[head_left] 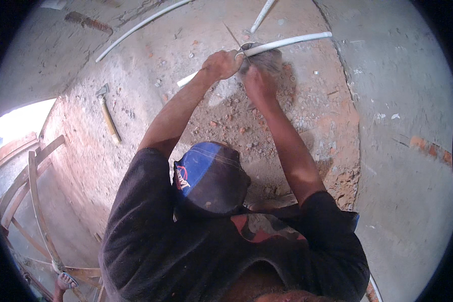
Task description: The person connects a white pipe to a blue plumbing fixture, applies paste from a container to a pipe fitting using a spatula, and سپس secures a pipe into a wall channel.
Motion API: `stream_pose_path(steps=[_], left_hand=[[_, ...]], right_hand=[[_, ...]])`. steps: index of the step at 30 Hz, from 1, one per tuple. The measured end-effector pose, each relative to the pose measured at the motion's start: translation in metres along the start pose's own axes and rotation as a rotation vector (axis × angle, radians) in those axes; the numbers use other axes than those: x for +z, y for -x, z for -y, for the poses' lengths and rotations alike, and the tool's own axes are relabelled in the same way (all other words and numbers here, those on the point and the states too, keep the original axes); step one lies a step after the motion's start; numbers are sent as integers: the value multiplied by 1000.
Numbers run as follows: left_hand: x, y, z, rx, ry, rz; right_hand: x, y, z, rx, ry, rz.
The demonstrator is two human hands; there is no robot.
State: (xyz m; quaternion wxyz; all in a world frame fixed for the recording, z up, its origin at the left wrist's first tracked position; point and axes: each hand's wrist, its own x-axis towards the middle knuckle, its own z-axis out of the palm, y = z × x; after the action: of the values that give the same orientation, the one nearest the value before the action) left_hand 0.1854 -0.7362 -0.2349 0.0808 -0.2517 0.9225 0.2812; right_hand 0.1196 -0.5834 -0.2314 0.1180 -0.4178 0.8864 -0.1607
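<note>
My left hand (pixel 222 64) is closed around a white plastic pipe (pixel 299 39), which runs on to the right and shows again at its lower left. Close beside it, my right hand (pixel 259 85) is closed on a thin, dark, straight blade (pixel 231 34) that crosses the pipe between my hands. The blade's lower end is hidden by my fingers. Under the pipe, beside my right hand, is a rough grey patch (pixel 269 60); I cannot tell whether it is a lump or shadow. A blue and dark rounded cloth-covered shape (pixel 211 176) lies between my forearms.
Broken rubble (pixel 236 118) covers the ground below my hands. A hammer-like tool (pixel 107 116) with a yellowish handle lies at left. Another white pipe (pixel 141 27) curves behind, with a short piece (pixel 261 16) near it. Wooden framing (pixel 32 186) stands lower left, beside another person's limb (pixel 65 282).
</note>
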Motion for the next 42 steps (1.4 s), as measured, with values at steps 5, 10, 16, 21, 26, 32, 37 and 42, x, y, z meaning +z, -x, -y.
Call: stream_pose_path(steps=[5, 10, 16, 21, 26, 32, 37, 42], left_hand=[[4, -4, 9, -25, -16, 29], [7, -3, 8, -18, 0, 5], [3, 2, 13, 54, -42, 17], [-4, 6, 5, 207, -79, -28], [37, -20, 47, 144, -115, -14], [22, -14, 32, 138, -140, -3], [4, -6, 19, 34, -65, 46], [5, -6, 17, 32, -32, 18]], right_hand=[[-2, 5, 1, -13, 3, 65], [5, 8, -1, 43, -91, 0], [0, 14, 0, -22, -61, 36], [7, 1, -3, 5, -48, 23], [1, 3, 6, 57, -9, 131], [-14, 13, -2, -4, -9, 90], [-13, 18, 7, 107, 22, 220], [-13, 6, 9, 37, -32, 113]])
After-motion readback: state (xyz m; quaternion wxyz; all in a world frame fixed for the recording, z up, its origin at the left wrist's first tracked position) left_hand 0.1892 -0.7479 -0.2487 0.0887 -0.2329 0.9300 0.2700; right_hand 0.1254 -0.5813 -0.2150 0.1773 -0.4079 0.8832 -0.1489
